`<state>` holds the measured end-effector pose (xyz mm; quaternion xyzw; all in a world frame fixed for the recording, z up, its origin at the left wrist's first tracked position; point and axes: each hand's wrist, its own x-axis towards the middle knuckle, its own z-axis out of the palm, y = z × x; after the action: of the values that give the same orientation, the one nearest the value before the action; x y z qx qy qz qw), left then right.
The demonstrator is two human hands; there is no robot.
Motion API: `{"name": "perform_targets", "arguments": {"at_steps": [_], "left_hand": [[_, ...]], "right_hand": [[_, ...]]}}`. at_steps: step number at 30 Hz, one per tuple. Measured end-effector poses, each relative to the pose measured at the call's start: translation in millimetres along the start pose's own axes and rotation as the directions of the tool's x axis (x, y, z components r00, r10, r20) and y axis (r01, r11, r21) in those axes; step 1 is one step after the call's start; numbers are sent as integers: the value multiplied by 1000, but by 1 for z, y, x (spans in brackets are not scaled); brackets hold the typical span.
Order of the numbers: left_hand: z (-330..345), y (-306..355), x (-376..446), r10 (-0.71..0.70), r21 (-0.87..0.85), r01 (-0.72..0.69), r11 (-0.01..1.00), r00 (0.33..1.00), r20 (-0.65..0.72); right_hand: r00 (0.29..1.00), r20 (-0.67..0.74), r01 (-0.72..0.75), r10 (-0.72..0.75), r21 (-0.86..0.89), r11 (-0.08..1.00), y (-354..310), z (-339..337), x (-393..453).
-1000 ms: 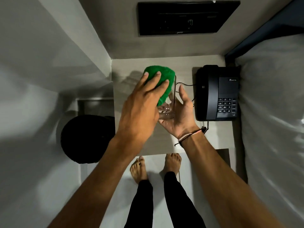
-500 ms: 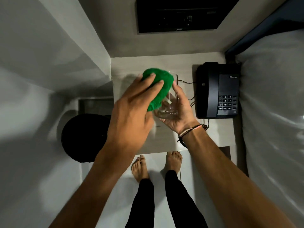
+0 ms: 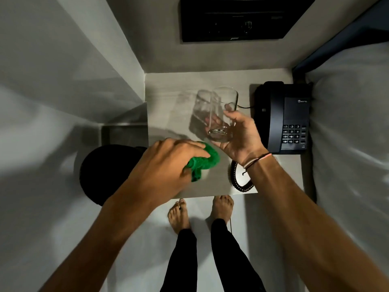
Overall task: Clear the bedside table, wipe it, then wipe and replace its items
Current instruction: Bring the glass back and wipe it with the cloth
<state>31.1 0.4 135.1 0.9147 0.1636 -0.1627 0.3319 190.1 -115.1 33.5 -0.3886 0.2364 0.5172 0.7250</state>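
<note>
Right hand [image 3: 237, 133] grips glass [image 3: 221, 114] above table [image 3: 168, 106] — left hand [image 3: 168, 163] clutches cloth [image 3: 207, 160].

The left hand [image 3: 168, 163] covers most of the green cloth [image 3: 205, 160], so only one bunched end pokes out, and you cannot see the fingers under it. The right hand [image 3: 240, 133] hides the near side of the glass [image 3: 221, 110]; its fingers behind the glass look wobbly and blurry. The right wrist covers part of the curly phone cord [image 3: 237, 182]. The words on the phone [image 3: 282, 116] are too small to read. The black round thing [image 3: 105, 171] by the table [image 3: 168, 98] is half hidden by the left arm, and it is too dark to tell what it is. The bed [image 3: 353, 123] runs off the right edge. The dark panel [image 3: 237, 17] on the wall is cut off at the top.
</note>
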Motion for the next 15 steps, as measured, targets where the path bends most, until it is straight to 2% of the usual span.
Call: {"name": "perform_targets", "arguments": {"at_steps": [3,5,7,9,12,15], "left_hand": [[17,-18,-7,-41,-2,42,999,989,-139],[38,-30,-6,-41,112,68,991,973,-228],[65,-43,-3,-30,306,113,945,964,-264],[93,-55,-2,-48,412,153,898,966,-254],[134,-68,-8,-82,401,169,900,971,-227],[155,-74,-12,-101,339,201,919,952,-290]], "right_hand": [[991,-62,102,-119,-234,967,-5,5,7],[960,-125,155,-250,-508,847,-8,12,11],[932,-105,175,-347,-709,683,-10,25,13],[917,-23,212,-398,-817,537,-11,40,13],[852,136,283,-506,-932,225,-9,60,15],[775,296,315,-558,-947,-66,-3,84,24]]}}
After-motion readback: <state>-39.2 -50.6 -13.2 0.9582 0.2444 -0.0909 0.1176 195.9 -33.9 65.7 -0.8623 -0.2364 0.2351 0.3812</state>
